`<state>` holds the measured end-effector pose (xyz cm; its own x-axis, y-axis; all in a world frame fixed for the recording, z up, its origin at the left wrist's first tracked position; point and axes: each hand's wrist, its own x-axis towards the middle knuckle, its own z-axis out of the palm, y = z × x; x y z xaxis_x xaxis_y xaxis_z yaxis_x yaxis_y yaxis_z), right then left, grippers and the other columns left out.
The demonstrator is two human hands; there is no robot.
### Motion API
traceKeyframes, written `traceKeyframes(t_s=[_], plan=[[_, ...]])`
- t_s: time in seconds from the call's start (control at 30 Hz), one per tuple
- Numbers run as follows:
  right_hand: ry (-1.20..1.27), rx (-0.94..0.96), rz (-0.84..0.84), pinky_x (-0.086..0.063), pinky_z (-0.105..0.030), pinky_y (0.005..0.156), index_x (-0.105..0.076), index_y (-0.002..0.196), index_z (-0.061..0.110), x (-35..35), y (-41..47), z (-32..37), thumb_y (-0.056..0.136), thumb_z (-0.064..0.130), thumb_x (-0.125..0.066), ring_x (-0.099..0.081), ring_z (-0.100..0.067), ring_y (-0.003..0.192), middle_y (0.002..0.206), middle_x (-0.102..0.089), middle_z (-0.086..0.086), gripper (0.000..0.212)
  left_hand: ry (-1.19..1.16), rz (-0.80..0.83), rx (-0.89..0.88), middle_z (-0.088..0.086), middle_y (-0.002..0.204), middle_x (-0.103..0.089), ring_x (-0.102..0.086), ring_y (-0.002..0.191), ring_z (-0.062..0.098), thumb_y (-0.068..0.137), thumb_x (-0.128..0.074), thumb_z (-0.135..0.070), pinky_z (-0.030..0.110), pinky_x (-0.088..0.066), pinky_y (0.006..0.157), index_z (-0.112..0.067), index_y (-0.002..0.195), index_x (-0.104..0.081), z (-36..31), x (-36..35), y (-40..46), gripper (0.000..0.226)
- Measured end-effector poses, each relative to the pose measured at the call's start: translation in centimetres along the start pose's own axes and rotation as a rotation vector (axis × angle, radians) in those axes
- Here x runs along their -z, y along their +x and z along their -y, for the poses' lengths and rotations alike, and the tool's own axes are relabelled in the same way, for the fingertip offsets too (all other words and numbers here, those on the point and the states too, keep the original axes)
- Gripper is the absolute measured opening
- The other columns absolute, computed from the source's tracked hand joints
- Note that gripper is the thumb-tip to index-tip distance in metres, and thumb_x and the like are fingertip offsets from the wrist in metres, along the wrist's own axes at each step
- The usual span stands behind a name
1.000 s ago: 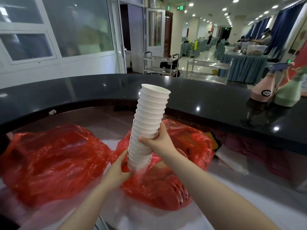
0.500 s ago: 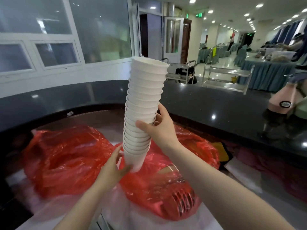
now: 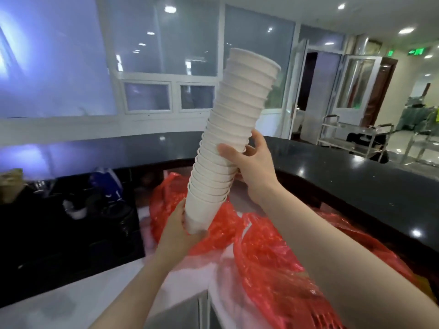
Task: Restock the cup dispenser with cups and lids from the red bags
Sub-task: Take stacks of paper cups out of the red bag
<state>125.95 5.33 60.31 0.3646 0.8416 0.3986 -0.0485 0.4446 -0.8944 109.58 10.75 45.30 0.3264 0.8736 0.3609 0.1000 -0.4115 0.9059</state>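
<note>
A tall stack of white paper cups [image 3: 235, 129] is held in the air, leaning to the right at the top. My left hand [image 3: 177, 230] cups the bottom cup from below. My right hand [image 3: 249, 166] grips the stack around its middle from the right side. Beneath the stack lie two red plastic bags: one [image 3: 213, 224] just behind my left hand, another [image 3: 285, 269] under my right forearm on the white counter [image 3: 71, 302]. No cup dispenser or lids can be made out.
A curved black raised countertop [image 3: 356, 176] runs behind the bags. At the left is a dark recess [image 3: 71, 214] with blurred clutter. Metal trolleys [image 3: 351, 138] stand beyond the counter at the right, near glass doors.
The cup stack has risen well clear of the bags and tilted to the right. The view has swung to the left; both hands keep their hold.
</note>
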Motion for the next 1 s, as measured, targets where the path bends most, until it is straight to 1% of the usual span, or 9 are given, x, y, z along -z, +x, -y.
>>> traceKeyframes(t_s=[0.07, 0.13, 0.23, 0.4, 0.57, 0.73, 0.8, 0.87, 1.0], plan=[[0.005, -0.016, 0.044, -0.057, -0.04, 0.083, -0.049, 0.129, 0.028, -3.1, -0.2, 0.1, 0.071, 0.017, -0.084, -0.068, -0.018, 0.102, 0.119, -0.067, 0.0, 0.069, 0.011, -0.053, 0.0, -0.018, 0.12, -0.057, -0.058, 0.104, -0.008, 0.055, -0.082, -0.02, 0.011, -0.046, 0.081, -0.042, 0.122, -0.04, -0.7, 3.1, -1.4, 0.082], [0.04, -0.035, 0.094, -0.057, -0.038, 0.081, -0.049, 0.125, 0.034, -6.7, -0.8, 0.3, 0.071, 0.021, -0.084, -0.068, -0.014, 0.099, 0.116, -0.067, 0.005, 0.066, 0.025, -0.133, -0.007, -0.019, 0.115, -0.06, -0.06, 0.101, -0.002, 0.053, -0.082, -0.028, 0.017, -0.049, 0.08, -0.047, 0.118, -0.043, -1.3, 6.9, -3.3, 0.078], [0.112, -0.078, 0.189, -0.057, -0.035, 0.075, -0.049, 0.126, 0.033, -12.7, -2.4, 0.9, 0.072, 0.024, -0.082, -0.069, -0.013, 0.094, 0.11, -0.069, 0.007, 0.064, 0.097, -0.298, -0.018, -0.017, 0.115, -0.059, -0.058, 0.1, -0.004, 0.051, -0.076, -0.044, 0.014, -0.048, 0.076, -0.045, 0.116, -0.044, -2.7, 12.9, -7.2, 0.073], [0.256, -0.19, 0.327, -0.054, -0.031, 0.059, -0.047, 0.129, 0.029, -22.2, -6.3, 2.0, 0.081, 0.026, -0.075, -0.068, -0.017, 0.081, 0.116, -0.067, 0.001, 0.056, 0.267, -0.559, 0.001, -0.02, 0.11, -0.056, -0.057, 0.101, 0.006, 0.061, -0.083, -0.027, 0.027, -0.05, 0.078, -0.041, 0.112, -0.045, -5.8, 22.6, -14.6, 0.064], [0.37, -0.373, 0.409, -0.055, -0.054, 0.082, -0.051, 0.126, 0.029, -30.8, -11.6, 2.6, 0.081, 0.033, -0.074, -0.065, -0.026, 0.085, 0.109, -0.068, 0.0, 0.051, 0.391, -0.707, 0.033, -0.015, 0.111, -0.057, -0.057, 0.103, 0.011, 0.066, -0.085, -0.019, 0.036, -0.052, 0.082, -0.028, 0.118, -0.049, -9.2, 31.8, -23.4, 0.064], [0.503, -0.511, 0.472, -0.056, -0.054, 0.079, -0.057, 0.114, 0.029, -37.3, -15.9, 2.4, 0.081, 0.036, -0.074, -0.068, -0.027, 0.089, 0.109, -0.066, -0.002, 0.038, 0.441, -0.785, 0.045, -0.013, 0.114, -0.055, -0.055, 0.103, 0.007, 0.064, -0.084, -0.024, 0.018, -0.049, 0.072, -0.032, 0.118, -0.049, -12.1, 37.9, -29.1, 0.064], [0.543, -0.575, 0.482, -0.056, -0.054, 0.08, -0.056, 0.119, 0.026, -39.7, -16.8, 2.2, 0.081, 0.038, -0.074, -0.067, -0.029, 0.094, 0.115, -0.063, -0.004, 0.043, 0.459, -0.815, 0.046, -0.015, 0.112, -0.055, -0.056, 0.102, 0.006, 0.069, -0.082, -0.02, 0.015, -0.048, 0.069, -0.035, 0.117, -0.049, -13.0, 39.8, -30.2, 0.061], [0.577, -0.634, 0.488, -0.056, -0.053, 0.081, -0.054, 0.127, 0.022, -42.2, -17.0, 2.2, 0.081, 0.04, -0.074, -0.066, -0.03, 0.098, 0.117, -0.062, -0.005, 0.053, 0.454, -0.855, 0.041, -0.012, 0.115, -0.055, -0.058, 0.102, 0.011, 0.072, -0.079, -0.016, 0.023, -0.05, 0.075, -0.035, 0.121, -0.048, -14.0, 41.6, -30.8, 0.061], [0.737, -0.767, 0.499, -0.058, -0.05, 0.07, -0.05, 0.128, 0.014, -46.2, -16.5, 2.2, 0.079, 0.041, -0.076, -0.064, -0.033, 0.095, 0.12, -0.057, -0.009, 0.061, 0.458, -1.008, -0.062, -0.006, 0.131, -0.047, -0.056, 0.11, 0.007, 0.077, -0.077, -0.014, 0.028, -0.051, 0.086, -0.026, 0.136, -0.038, -17.0, 43.6, -30.3, 0.071]])
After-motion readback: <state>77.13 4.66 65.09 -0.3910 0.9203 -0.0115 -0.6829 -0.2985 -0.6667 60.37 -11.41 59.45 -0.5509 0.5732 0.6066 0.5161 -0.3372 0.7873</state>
